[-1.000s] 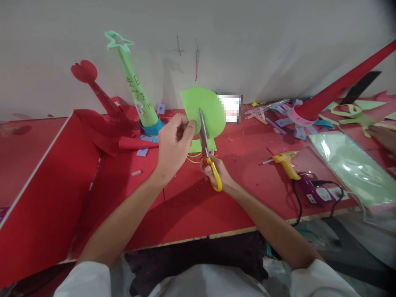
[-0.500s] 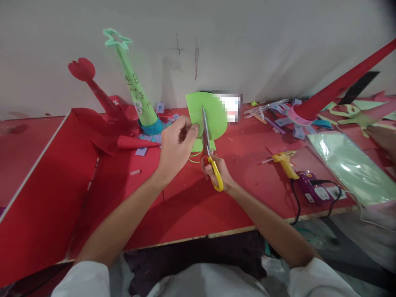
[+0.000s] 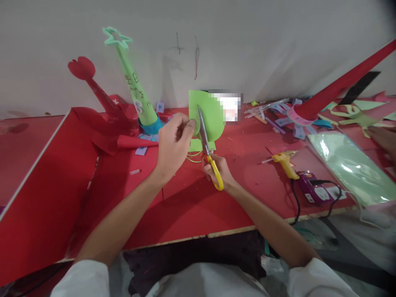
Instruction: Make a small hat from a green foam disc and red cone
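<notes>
My left hand (image 3: 175, 144) pinches the left edge of a bright green sheet (image 3: 213, 117) with a rounded right side, held up over the red table. In my right hand (image 3: 220, 169) is a pair of scissors (image 3: 215, 173) with yellow handles, my fingers in the loops. The blades point up and slightly left, lying across the green sheet. Whether they bite into the sheet at this point, I cannot tell. Below it on the table lie more green pieces (image 3: 202, 145) and thin green strips.
A green cone (image 3: 140, 90) with a star top and a red cone (image 3: 103, 95) stand at the left behind a red panel (image 3: 40, 198). To the right are a yellow glue gun (image 3: 285, 163), a purple power socket block (image 3: 312, 189), a plastic-wrapped sheet pack (image 3: 352, 167) and another person's hand (image 3: 383, 138).
The green sheet has turned a little, and its left edge now stands more upright. My left hand has shifted slightly left, and the scissor tips have tilted further left.
</notes>
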